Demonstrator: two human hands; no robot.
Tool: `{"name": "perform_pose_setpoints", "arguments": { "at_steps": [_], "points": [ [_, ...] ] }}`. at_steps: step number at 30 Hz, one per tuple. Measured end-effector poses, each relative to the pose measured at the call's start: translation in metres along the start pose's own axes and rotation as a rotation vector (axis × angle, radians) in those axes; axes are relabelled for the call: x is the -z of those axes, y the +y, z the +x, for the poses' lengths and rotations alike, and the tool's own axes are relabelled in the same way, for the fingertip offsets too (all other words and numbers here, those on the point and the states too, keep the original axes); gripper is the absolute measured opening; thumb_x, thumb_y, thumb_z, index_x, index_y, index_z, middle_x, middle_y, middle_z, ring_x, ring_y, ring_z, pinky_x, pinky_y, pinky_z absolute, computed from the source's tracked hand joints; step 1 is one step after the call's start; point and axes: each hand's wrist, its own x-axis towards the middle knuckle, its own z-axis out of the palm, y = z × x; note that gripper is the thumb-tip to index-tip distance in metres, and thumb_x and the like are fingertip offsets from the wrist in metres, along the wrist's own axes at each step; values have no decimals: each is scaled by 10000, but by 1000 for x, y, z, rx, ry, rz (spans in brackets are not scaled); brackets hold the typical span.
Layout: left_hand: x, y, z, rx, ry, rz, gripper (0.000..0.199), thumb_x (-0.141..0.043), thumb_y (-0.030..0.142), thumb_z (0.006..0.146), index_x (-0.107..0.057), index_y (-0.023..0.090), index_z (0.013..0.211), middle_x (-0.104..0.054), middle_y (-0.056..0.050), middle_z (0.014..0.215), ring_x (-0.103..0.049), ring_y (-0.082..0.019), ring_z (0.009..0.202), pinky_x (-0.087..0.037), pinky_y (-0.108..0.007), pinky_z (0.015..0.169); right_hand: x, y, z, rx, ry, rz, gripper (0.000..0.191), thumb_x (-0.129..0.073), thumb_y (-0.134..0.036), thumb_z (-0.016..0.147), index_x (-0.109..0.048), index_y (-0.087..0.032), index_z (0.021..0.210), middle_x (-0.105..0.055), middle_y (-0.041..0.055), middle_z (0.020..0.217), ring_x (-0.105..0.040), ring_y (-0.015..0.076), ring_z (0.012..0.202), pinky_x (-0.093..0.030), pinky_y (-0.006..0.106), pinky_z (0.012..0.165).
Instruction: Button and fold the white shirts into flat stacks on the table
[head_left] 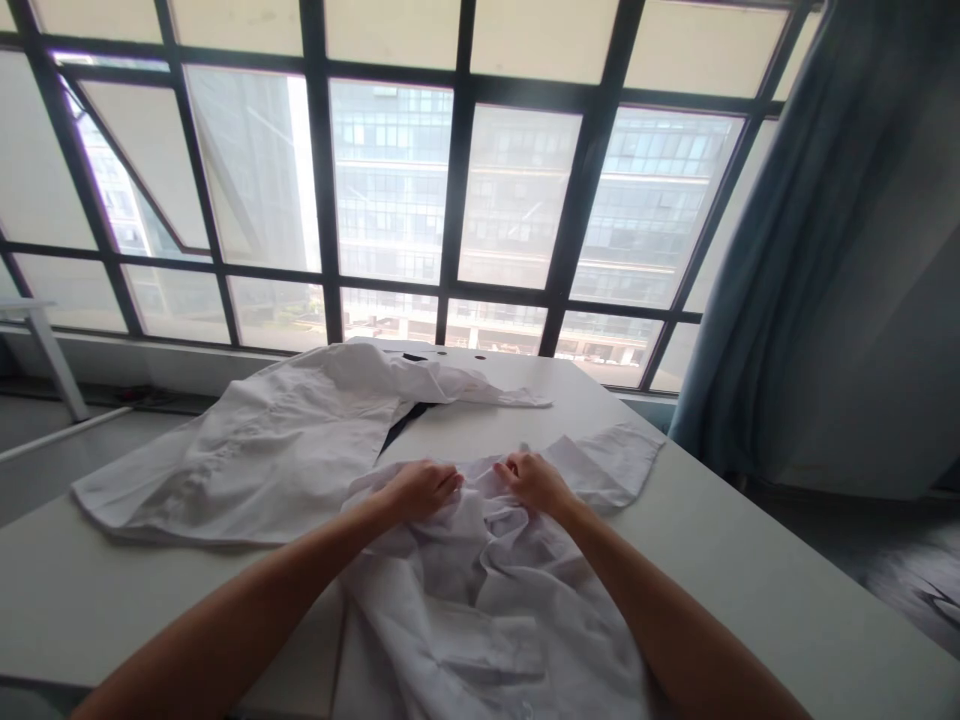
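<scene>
A crumpled white coat [480, 610] lies over the near part of the table, its lower end hanging toward me. My left hand [422, 488] is closed on its upper edge, thumb against the curled fingers. A short gap away, my right hand [534, 482] pinches the same edge. One sleeve spreads out flat beyond my right hand. To the left, a second white garment [277, 450] lies loosely spread and wrinkled, with a sleeve reaching right across the back of the table. Folds hide the cloth inside both fists.
The white table [720, 540] runs up toward a large black-framed window [450, 180]. A dark gap shows between table parts near the second garment. A blue-grey curtain [780, 260] hangs on the right. Another white table leg [56, 360] stands at far left.
</scene>
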Motion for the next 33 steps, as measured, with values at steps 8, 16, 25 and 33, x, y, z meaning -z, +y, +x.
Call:
{"name": "perform_pose_setpoints", "arguments": {
  "at_steps": [8, 16, 25, 33],
  "points": [
    [13, -9, 3, 452, -56, 192, 443, -537, 482, 899, -717, 118, 1076, -718, -226, 1019, -675, -355, 988, -496, -409, 796, -1, -6, 2, -133, -144, -83, 339, -688, -494, 771, -745, -177, 879, -739, 116, 877, -673, 238, 802, -413, 268, 632],
    [3, -20, 8, 413, -91, 241, 388, -480, 416, 950, -738, 132, 1000, -727, -194, 997, -689, -320, 961, -509, -404, 795, -15, -19, 2, 152, 42, 103, 291, -662, -271, 799, -702, -227, 1084, -735, 15, 787, -660, 164, 717, -403, 233, 660],
    [0, -5, 2, 90, 179, 121, 294, -463, 305, 963, -703, 262, 1128, -707, -78, 946, -673, -219, 904, -490, -321, 828, -11, -35, -8, 172, 393, 145, 194, -575, -252, 851, -653, -161, 1003, -669, 92, 955, -613, 206, 848, -455, 290, 757],
    [-8, 6, 2, 208, 21, -13, 155, -596, 203, 802, -741, 147, 816, -729, -156, 861, -692, -298, 824, -490, -339, 727, -19, -98, -48, 727, 308, 315, 280, -453, -86, 828, -556, -193, 1065, -569, 112, 1070, -522, 236, 1010, -471, 385, 882]
  ]
}}
